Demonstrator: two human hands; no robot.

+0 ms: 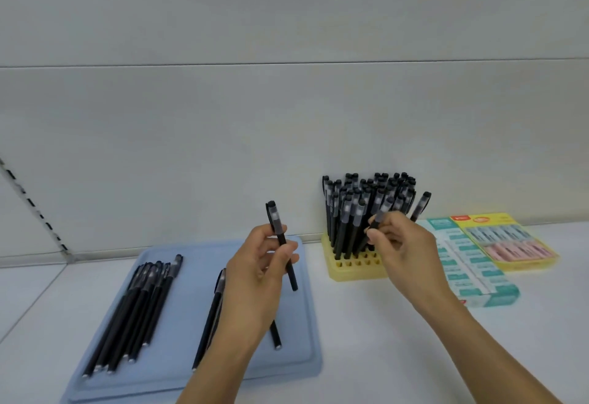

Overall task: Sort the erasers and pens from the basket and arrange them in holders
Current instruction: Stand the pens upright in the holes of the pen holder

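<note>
Black capped pens (282, 244), one pinched in each of both hands (259, 271), slim, matte

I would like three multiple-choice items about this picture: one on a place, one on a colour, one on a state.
1. Where do the loose pens lie?
A. on the blue tray
B. on the eraser boxes
C. in a drawer

2. What colour is the pen holder?
A. red
B. yellow
C. black

3. What does the left hand do?
A. lies flat on the tray
B. holds an eraser
C. holds one pen, cap up

Key:
1 A, the pens lie in a bundle on the tray's left part.
2 B, the base with holes is yellow.
3 C, the fingers curl round a single pen.
</note>
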